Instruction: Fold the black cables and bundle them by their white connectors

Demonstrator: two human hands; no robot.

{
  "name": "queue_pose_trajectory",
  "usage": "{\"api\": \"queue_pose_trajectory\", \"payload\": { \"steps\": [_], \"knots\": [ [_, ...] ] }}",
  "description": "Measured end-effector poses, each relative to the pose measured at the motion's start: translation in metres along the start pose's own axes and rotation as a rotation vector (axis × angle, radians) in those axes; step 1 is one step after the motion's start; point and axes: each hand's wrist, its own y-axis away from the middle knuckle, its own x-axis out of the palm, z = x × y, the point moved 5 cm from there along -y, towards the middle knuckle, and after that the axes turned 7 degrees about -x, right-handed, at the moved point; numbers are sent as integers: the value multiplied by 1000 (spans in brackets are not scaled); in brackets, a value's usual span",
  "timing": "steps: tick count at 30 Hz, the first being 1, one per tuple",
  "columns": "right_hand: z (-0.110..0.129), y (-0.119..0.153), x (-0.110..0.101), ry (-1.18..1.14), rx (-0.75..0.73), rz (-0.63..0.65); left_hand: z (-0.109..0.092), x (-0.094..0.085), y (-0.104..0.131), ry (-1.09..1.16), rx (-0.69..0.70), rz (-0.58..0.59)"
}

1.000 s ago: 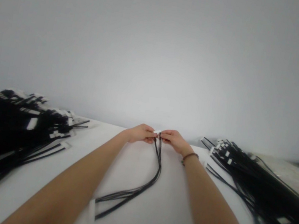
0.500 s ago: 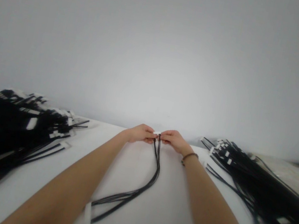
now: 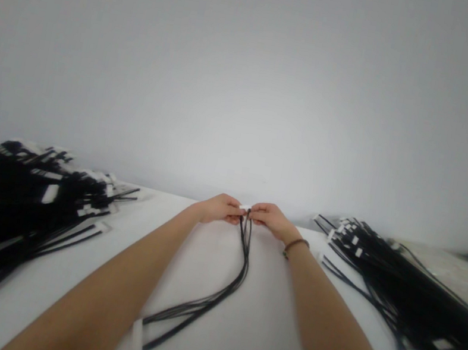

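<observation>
Head view: cable [image 3: 243,270] of slim, flexible black wires, curved like a loose S across the smooth white table [image 3: 264,337]. At its far end, a small, pale upper connector [image 3: 245,208] between left hand [image 3: 221,208] and right hand [image 3: 272,218], fingertips of both pinched together on it. Wires running down just below the fingers; bar-shaped white lower connector [image 3: 138,336] well apart from them, beside left forearm [image 3: 120,281].

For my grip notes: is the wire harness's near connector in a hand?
No, the left hand and right hand are at the far white connector.
</observation>
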Motion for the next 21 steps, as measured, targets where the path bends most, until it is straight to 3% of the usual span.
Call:
{"api": "queue_pose_trajectory", "payload": {
  "steps": [6,12,16,21],
  "knots": [
    [-1,-1,0,-14,-4,13,-2,0,2,35,-30,-35],
    [-1,-2,-1,-12,-18,-8,-4,-6,11,316,-62,40],
    [0,-1,1,13,-23,4,-3,-4,11,308,-72,86],
    [1,-1,2,46,-40,18,-1,-5,7,302,-82,22]
  ]
}}
